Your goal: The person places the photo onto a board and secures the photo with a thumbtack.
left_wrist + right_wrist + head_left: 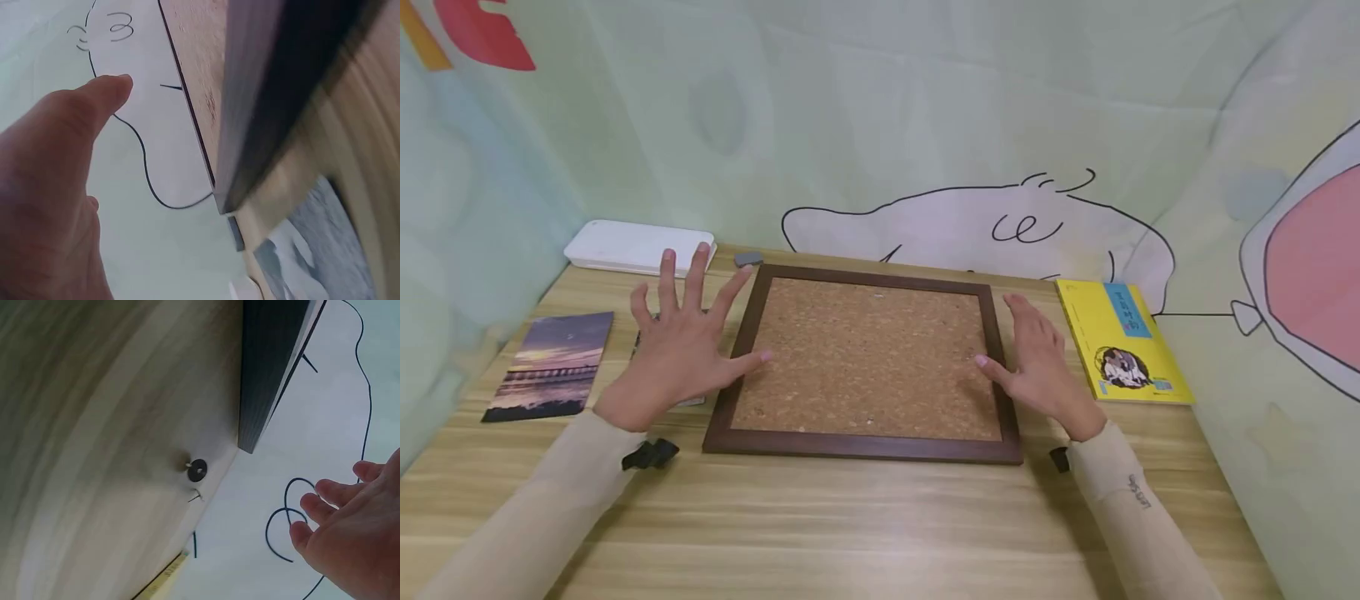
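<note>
A dark-brown frame (865, 445) with a cork panel (865, 358) lies on the wooden table. Over its left side my left hand (681, 346) is spread, fingers apart and thumb above the cork's edge; it holds nothing. My right hand (1041, 367) is at the frame's right side, fingers extended, thumb pointing over the cork, also holding nothing. In the left wrist view the left hand (56, 156) is beside the frame's edge (250, 94). The right wrist view has the right hand (356, 531) apart from the frame's side (269, 369).
On the left are a sunset picture (553, 362), a second picture (319, 244) partly under my left hand, and a white case (632, 246). A small grey block (748, 259) is near the frame's back-left corner. A yellow book (1123, 342) lies right; a small dark disc (197, 470) shows near the table's back edge.
</note>
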### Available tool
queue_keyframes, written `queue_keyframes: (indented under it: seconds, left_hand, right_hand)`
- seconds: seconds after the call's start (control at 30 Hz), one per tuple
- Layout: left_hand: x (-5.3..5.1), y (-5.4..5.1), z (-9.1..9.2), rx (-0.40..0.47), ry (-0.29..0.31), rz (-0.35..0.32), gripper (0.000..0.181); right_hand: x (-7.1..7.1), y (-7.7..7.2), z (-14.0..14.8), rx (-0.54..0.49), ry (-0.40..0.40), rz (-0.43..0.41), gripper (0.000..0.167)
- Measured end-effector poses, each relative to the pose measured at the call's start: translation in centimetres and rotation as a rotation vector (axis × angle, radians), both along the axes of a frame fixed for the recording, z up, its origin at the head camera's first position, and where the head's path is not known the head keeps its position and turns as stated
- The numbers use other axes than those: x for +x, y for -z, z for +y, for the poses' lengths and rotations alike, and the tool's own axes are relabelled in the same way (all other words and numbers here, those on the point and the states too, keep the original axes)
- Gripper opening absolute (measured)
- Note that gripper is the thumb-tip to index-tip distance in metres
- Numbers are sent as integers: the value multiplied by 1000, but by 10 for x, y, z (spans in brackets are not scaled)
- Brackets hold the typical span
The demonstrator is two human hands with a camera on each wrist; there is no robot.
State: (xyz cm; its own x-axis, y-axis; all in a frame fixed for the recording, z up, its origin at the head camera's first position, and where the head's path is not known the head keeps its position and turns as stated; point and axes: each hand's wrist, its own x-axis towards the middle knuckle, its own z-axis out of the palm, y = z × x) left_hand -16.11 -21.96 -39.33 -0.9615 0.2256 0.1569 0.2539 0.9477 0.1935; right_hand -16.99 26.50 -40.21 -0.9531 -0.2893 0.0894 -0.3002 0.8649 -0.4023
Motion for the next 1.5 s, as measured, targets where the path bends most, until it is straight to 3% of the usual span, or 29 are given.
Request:
queue_keyframes:
  seconds: [0.1,0.27,0.43,0.6,0.73,1.1,1.3,1.5]
  left_hand:
    - [2,2,-9,30,-21,-9,116]
    - [3,5,-18,52,-62,-41,115]
    - [4,9,-25,41,-106,-83,113]
    - [7,15,-37,75,-136,-93,109]
    - [8,16,-46,102,-169,-141,107]
    - [10,16,-62,78,-191,-233,101]
    - [12,15,-65,75,-188,-280,98]
    - [12,19,-68,74,-181,-279,96]
  right_hand:
    - [-2,-1,7,-71,33,-66,98]
    - [-5,0,19,-177,105,-74,78]
    - [-4,0,26,-282,243,-120,58]
    - [-4,-1,34,-266,366,-164,51]
    - [-7,1,39,-238,428,-204,48]
    - [-16,6,48,-162,455,-232,36]
    - [-19,7,49,-140,456,-294,33]
    - [-22,10,48,-121,431,-252,23]
